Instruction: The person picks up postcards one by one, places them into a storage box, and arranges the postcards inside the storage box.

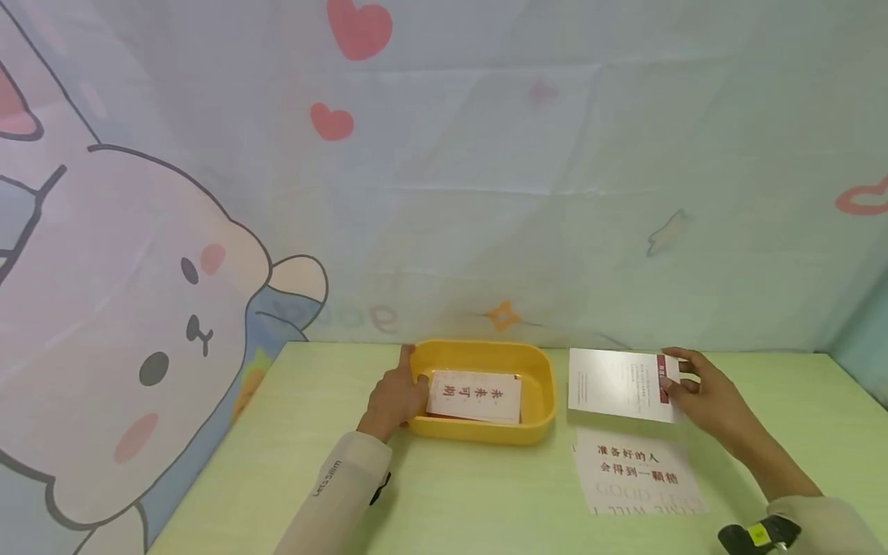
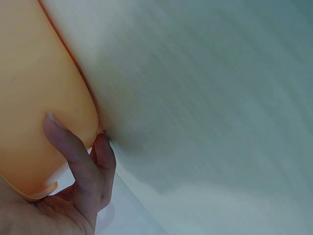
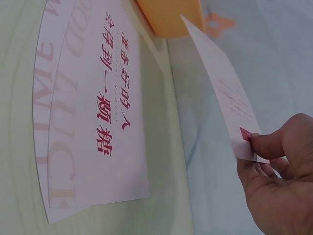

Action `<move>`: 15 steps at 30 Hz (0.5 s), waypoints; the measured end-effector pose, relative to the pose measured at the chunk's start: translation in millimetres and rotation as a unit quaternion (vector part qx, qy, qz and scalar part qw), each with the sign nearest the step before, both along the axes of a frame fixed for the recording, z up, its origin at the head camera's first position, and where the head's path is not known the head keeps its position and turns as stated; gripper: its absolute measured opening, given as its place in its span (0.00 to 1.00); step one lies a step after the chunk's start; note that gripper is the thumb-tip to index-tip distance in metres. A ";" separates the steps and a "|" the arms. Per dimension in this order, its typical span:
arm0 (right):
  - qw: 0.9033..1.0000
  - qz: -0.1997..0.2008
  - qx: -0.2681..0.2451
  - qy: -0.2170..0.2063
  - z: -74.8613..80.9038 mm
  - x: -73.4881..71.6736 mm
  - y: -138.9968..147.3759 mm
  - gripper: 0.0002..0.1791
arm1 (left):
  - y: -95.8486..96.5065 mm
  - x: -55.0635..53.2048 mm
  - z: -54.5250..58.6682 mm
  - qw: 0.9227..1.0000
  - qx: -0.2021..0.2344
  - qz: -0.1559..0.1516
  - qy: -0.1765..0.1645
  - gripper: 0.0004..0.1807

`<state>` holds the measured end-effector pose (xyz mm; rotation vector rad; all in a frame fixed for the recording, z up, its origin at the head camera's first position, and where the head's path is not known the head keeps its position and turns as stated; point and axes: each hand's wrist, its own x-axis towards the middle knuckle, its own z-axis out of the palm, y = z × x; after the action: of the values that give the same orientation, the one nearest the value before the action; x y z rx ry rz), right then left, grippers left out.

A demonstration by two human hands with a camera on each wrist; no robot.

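A yellow plastic tray (image 1: 479, 434) sits at the back of the table, and my left hand (image 1: 397, 397) grips its left end. Close up in the left wrist view, fingers of that hand (image 2: 83, 181) lie along the tray's outer wall (image 2: 44, 93). Inside the tray is a white card (image 1: 474, 396) with red Chinese characters, another edge showing beneath it. My right hand (image 1: 711, 401) pinches a white printed card (image 1: 617, 385) by its right edge, thumb on the red strip, raised above the table. Below it lie overlapping cards (image 1: 641, 478) with red Chinese lettering.
The pale green table (image 1: 458, 501) meets a hanging cloth backdrop (image 1: 486, 193) right behind the tray. A large cartoon animal (image 1: 139, 324) is printed on the cloth at the left. A black wrist strap (image 1: 759, 533) shows at the right sleeve.
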<state>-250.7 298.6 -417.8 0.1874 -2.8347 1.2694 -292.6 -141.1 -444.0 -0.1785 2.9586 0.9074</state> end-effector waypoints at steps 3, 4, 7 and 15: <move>1.000 -0.018 -0.010 0.006 2.2 -0.6 -0.2 0.36 | 0.5 0.7 0.3 1.000 -0.002 -0.004 0.002 0.34; 1.000 -0.020 -0.019 0.001 3.1 -0.8 -0.7 0.37 | 0.5 1.0 0.5 1.000 -0.002 -0.005 0.003 0.34; 0.998 -0.027 -0.048 -0.011 5.6 -2.0 -5.1 0.40 | 0.5 1.7 1.4 1.000 -0.004 -0.006 0.007 0.34; 0.996 -0.032 -0.078 -0.008 9.5 -5.9 -25.2 0.39 | 0.0 -0.5 -0.7 1.000 -0.007 -0.003 0.007 0.34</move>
<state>-256.6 273.4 -408.3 0.0814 -2.7132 1.4772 -293.1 -141.1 -444.7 -0.1659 2.9763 0.8923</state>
